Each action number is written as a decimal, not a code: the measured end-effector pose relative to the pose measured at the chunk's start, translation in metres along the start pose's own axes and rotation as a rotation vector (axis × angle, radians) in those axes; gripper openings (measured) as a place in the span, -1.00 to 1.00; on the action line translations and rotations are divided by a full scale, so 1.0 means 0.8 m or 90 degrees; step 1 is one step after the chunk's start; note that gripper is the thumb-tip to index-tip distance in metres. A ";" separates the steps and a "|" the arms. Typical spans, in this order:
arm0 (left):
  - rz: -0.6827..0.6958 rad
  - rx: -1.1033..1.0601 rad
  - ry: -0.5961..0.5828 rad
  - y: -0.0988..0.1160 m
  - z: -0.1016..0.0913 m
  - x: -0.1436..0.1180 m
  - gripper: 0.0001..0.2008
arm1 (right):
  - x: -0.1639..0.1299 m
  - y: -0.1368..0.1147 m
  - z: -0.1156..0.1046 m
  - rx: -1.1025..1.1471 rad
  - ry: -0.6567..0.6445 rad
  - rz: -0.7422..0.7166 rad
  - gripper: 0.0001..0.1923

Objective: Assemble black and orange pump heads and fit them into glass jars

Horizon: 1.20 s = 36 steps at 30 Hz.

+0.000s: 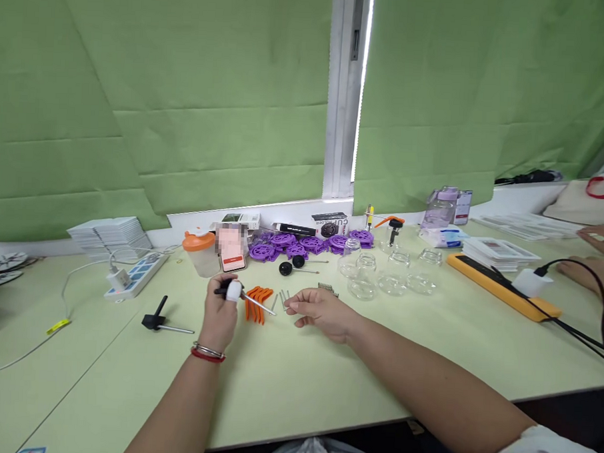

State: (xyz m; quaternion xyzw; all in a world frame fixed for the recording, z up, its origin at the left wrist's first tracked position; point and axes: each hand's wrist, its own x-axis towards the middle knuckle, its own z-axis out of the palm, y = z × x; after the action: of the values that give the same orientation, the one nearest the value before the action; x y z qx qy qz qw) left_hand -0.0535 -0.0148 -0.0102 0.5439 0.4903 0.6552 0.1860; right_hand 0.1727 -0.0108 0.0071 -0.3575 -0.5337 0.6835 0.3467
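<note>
Near the desk's (pixel 295 386) front edge, my left hand (pixel 220 315) closes around a black-handled pin tool (pixel 249 299) (fingertip taped), steadying its tip by the orange clips (pixel 257 303). My right hand (pixel 322 311) pinches a small metal pin (pixel 287 308), loose pins (pixel 281 298) just beside.

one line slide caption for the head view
Left hand grips a black-handled metal rod over orange plastic strips; right hand pinches a small metal pin on the pale green table.
</note>
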 end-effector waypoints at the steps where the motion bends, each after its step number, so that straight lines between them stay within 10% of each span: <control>1: 0.023 0.027 -0.021 0.006 0.012 -0.009 -0.75 | -0.006 0.002 0.001 0.047 -0.013 0.019 -0.69; 7: 0.125 0.102 -0.048 0.021 0.051 -0.041 -0.75 | -0.017 0.011 -0.007 0.155 -0.022 0.036 -0.63; 12: 0.124 0.106 -0.217 0.016 0.046 -0.046 -0.59 | -0.008 0.015 -0.025 0.103 0.028 0.011 -0.67; 19: -0.106 -0.199 -0.478 0.032 0.029 -0.044 -0.29 | -0.005 0.022 -0.041 -0.054 0.087 -0.066 -0.75; 27: -0.351 -0.296 -0.367 0.030 0.036 -0.039 -0.60 | -0.009 0.037 -0.033 -0.290 0.108 -0.307 -0.89; 36: -0.136 0.013 -0.344 0.009 0.026 -0.032 -0.75 | -0.003 0.039 -0.048 -0.084 0.154 -0.188 -0.78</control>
State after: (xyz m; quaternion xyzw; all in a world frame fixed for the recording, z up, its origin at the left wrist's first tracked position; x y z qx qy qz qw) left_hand -0.0239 -0.0289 -0.0189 0.6460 0.4839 0.4580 0.3725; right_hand 0.2042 0.0002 -0.0297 -0.3768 -0.5782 0.5409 0.4807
